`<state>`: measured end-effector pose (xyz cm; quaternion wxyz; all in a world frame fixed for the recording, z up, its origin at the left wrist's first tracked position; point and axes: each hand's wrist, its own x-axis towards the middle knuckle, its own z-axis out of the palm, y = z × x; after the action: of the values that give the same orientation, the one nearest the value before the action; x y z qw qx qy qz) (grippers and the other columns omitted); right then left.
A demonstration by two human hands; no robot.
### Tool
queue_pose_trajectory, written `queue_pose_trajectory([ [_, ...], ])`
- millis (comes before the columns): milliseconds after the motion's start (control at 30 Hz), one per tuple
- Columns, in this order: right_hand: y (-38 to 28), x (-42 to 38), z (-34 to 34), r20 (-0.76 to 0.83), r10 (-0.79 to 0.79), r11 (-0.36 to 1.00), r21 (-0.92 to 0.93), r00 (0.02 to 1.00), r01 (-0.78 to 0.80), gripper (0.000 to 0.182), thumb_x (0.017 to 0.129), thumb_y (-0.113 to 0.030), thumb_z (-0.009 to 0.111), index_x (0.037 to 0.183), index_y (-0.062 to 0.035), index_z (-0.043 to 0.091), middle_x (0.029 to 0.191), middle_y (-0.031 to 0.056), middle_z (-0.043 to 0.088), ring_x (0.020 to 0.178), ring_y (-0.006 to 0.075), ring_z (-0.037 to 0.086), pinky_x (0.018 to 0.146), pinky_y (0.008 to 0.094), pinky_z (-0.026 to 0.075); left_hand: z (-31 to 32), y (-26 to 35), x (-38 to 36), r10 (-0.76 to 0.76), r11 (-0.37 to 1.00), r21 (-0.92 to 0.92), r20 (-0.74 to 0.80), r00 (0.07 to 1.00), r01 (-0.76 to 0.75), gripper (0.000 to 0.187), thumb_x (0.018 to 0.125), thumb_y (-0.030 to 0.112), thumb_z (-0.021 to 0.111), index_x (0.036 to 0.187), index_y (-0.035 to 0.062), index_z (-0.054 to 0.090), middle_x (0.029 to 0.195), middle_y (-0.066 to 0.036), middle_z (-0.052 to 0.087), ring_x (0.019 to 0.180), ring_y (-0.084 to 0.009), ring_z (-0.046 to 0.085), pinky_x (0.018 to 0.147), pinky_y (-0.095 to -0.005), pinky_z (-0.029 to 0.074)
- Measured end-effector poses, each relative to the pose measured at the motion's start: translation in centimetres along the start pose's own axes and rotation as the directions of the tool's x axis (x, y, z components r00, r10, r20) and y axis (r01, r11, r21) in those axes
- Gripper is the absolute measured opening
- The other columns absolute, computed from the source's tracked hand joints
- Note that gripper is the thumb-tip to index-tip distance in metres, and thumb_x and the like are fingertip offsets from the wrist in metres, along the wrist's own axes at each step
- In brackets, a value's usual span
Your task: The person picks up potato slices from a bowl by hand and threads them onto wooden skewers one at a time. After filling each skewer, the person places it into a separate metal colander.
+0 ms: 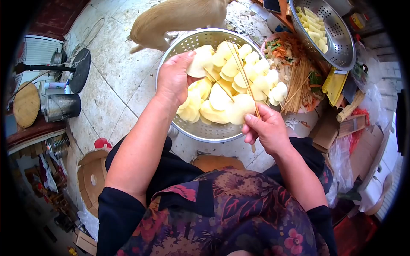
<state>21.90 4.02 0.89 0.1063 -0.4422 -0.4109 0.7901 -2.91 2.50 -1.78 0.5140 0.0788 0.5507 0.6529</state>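
A large metal colander (pixel 205 135) full of thin, pale yellow potato slices (pixel 207 112) sits on the floor in front of me. Over its left side, my left hand (pixel 175 77) is closed on a potato slice (pixel 199 62), thumb on top. At the right rim, my right hand (pixel 267 128) pinches bamboo skewers (pixel 245 79) between thumb and fingers; they slant up and away across the slices. Another potato slice (pixel 241 109) lies against the right fingertips. A thin skewer (pixel 222 88) runs among the slices between my hands. Some slices in the colander are threaded on skewers.
Right of the colander, a bundle of bamboo skewers (pixel 297 85) lies on vegetable scraps (pixel 282 47). A second colander (pixel 341 47) with cut yellow pieces stands at upper right. A tan animal (pixel 179 19) stands just beyond the big colander. A metal pot (pixel 63 106) is at left.
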Motion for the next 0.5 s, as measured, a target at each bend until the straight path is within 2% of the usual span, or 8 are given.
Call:
queue_pose_trajectory([
  [67, 0.1, 0.2, -0.1, -0.014, -0.002, 1.0, 0.006, 1.0, 0.002, 0.018, 0.093, -0.013, 0.054, 0.107, -0.0016, 0.055, 0.07, 0.005, 0.062, 0.049, 0.0108, 0.058, 0.045, 0.0201, 0.046, 1.0, -0.7, -1.1, -0.101, 0.991, 0.088, 0.048, 0.994, 0.097, 0.025, 0.094, 0.02, 0.055, 0.106, -0.0018, 0.056, 0.1, -0.014, 0.064, 0.087, -0.0227, 0.066, 0.078, -0.0372, 0.057],
  [100, 0.2, 0.3, -0.2, -0.013, -0.006, 1.0, 0.024, 1.0, 0.006, 0.018, 0.093, -0.013, 0.054, 0.106, -0.0015, 0.055, 0.07, 0.0052, 0.062, 0.049, 0.0111, 0.058, 0.044, 0.0205, 0.046, 1.4, -1.2, -1.7, -0.106, 0.991, 0.087, 0.051, 0.993, 0.101, 0.025, 0.094, 0.02, 0.055, 0.106, -0.0018, 0.056, 0.1, -0.014, 0.064, 0.087, -0.0227, 0.066, 0.078, -0.0372, 0.057],
  [167, 0.3, 0.5, -0.2, -0.014, -0.008, 0.999, 0.043, 1.0, 0.008, 0.018, 0.093, -0.014, 0.054, 0.106, -0.0013, 0.054, 0.07, 0.0055, 0.062, 0.049, 0.0113, 0.058, 0.044, 0.021, 0.047, 2.1, -2.0, -2.8, -0.233, 0.96, 0.197, 0.164, 0.959, 0.2, 0.026, 0.093, 0.022, 0.057, 0.106, -0.0008, 0.057, 0.1, -0.012, 0.064, 0.088, -0.0204, 0.066, 0.076, -0.0353, 0.057],
  [333, 0.3, 0.5, -0.3, -0.02, -0.014, 0.997, 0.079, 1.0, 0.015, 0.019, 0.093, -0.015, 0.055, 0.107, -0.0015, 0.053, 0.07, 0.0056, 0.062, 0.048, 0.0114, 0.057, 0.044, 0.0215, 0.047, 2.8, -2.4, -3.6, -0.271, 0.957, 0.158, 0.179, 0.946, 0.244, 0.024, 0.092, 0.023, 0.058, 0.102, 0.0011, 0.058, 0.098, -0.009, 0.065, 0.086, -0.0174, 0.065, 0.076, -0.0337, 0.057],
  [433, 0.0, 0.5, -0.4, -0.05, -0.021, 0.996, 0.088, 0.999, 0.025, 0.02, 0.094, -0.015, 0.055, 0.108, -0.0022, 0.053, 0.07, 0.0053, 0.062, 0.048, 0.0113, 0.057, 0.043, 0.0214, 0.046, 2.0, -2.3, -2.4, -0.277, 0.954, 0.17, 0.178, 0.944, 0.248, 0.024, 0.091, 0.024, 0.059, 0.1, 0.0023, 0.058, 0.098, -0.008, 0.064, 0.083, -0.0159, 0.065, 0.071, -0.0313, 0.056],
  [500, -0.2, 0.4, -0.5, -0.063, -0.027, 0.994, 0.105, 0.998, 0.033, 0.02, 0.094, -0.015, 0.054, 0.109, -0.0014, 0.054, 0.071, 0.0052, 0.062, 0.049, 0.0109, 0.057, 0.043, 0.0212, 0.046, 1.4, -2.5, -1.4, -0.146, 0.923, 0.367, 0.048, 0.988, 0.119, 0.022, 0.09, 0.024, 0.06, 0.099, 0.0039, 0.058, 0.096, -0.008, 0.064, 0.078, -0.0139, 0.064, 0.064, -0.0275, 0.054],
])
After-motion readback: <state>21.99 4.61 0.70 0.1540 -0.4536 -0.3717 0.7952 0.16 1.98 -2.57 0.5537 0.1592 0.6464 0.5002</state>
